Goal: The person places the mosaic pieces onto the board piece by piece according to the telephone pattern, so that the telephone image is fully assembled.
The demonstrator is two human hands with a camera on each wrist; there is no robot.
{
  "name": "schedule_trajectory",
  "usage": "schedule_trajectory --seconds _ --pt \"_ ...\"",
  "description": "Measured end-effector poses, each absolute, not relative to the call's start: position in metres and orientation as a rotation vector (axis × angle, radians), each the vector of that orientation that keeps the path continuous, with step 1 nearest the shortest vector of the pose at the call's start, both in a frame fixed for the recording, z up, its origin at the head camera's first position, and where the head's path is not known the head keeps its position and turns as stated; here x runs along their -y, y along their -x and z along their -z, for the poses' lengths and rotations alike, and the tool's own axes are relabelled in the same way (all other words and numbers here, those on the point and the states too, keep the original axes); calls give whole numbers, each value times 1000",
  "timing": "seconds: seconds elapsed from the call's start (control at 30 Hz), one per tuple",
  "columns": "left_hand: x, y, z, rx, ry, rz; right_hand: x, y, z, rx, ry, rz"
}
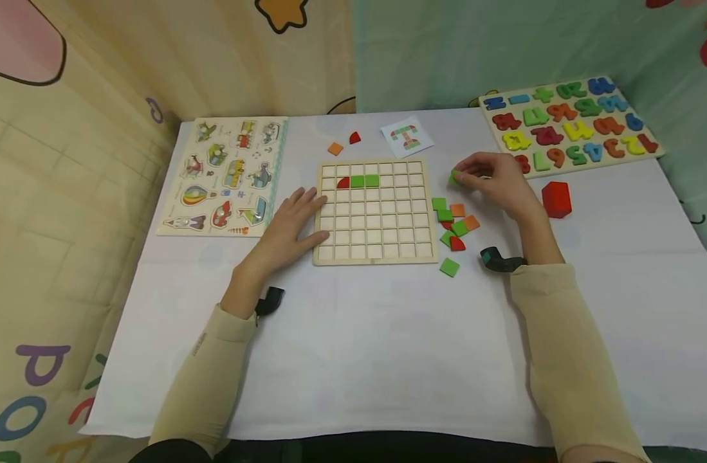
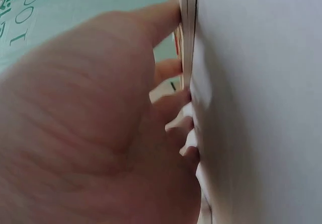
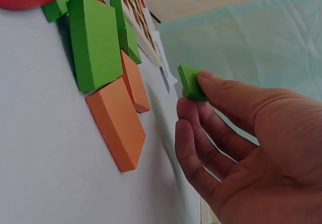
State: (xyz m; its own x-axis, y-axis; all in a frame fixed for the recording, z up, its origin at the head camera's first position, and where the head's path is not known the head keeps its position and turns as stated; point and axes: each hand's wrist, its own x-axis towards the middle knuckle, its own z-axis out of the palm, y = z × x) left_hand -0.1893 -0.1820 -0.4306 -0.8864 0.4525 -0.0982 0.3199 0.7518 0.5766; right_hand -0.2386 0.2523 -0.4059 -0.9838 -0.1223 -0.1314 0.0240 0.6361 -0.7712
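A wooden grid board lies in the middle of the table. In its second row sit a red quarter-round tile and two green square tiles side by side. My left hand rests at the board's left edge, fingers straight, thumb and fingertips touching the frame, as the left wrist view also shows. Right of the board, my right hand pinches a green square tile between thumb and fingers, raised over the table. Below that hand lies a loose pile of green, orange and red tiles.
Behind the board lie a pattern card, an orange tile and a red quarter-round tile. A vehicle puzzle board lies left, a letter-and-number board at back right. A red block stands right of my right hand.
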Motion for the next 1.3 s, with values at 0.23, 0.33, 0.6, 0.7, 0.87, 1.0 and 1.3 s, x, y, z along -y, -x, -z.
schedule_trajectory --seconds 0.23,0.33,0.6,0.7,0.87,1.0,1.3 --pt "183 186 432 -2740 -625 -862 -252 237 406 -2706 91 1226" --pt "183 186 433 -2745 -634 -869 -250 237 404 -2721 122 1219" --pt "184 183 431 -2759 -632 -829 -233 236 397 -2709 220 1288" --pt "184 184 430 -2758 -645 -840 -223 235 394 -2716 226 1329" --pt "183 186 430 -2739 -657 -851 -198 236 384 -2713 232 1384" --pt "183 186 431 -2738 -653 -847 -172 246 381 -2711 256 1321" --pt "184 183 434 -2738 -651 -869 -138 266 396 -2841 450 1153"
